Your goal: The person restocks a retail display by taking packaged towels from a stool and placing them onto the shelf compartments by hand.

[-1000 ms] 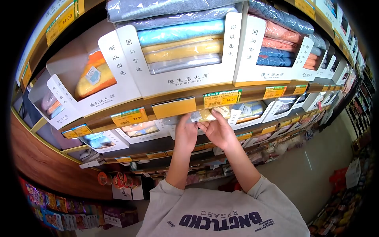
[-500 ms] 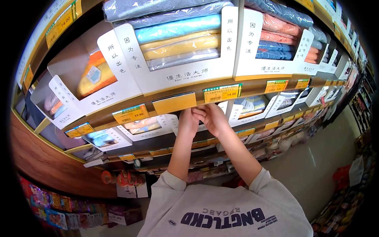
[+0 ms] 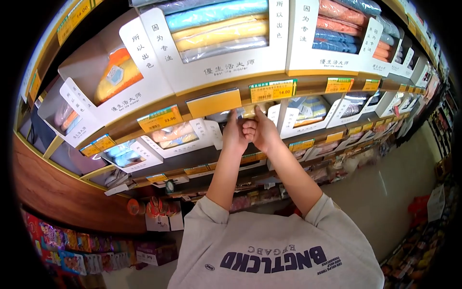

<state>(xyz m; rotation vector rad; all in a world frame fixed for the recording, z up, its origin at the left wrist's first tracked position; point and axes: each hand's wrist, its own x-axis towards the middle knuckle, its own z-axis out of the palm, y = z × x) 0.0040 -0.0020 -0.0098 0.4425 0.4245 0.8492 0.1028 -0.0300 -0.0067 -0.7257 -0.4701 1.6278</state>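
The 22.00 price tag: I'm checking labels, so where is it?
In the head view, the 22.00 price tag sits left of centre on the shelf edge, just left of the plain yellow card and up-left of the left hand.

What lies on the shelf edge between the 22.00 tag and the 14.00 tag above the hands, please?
In the head view, a plain orange tag sits between the 22.00 tag and the 14.00 tag.
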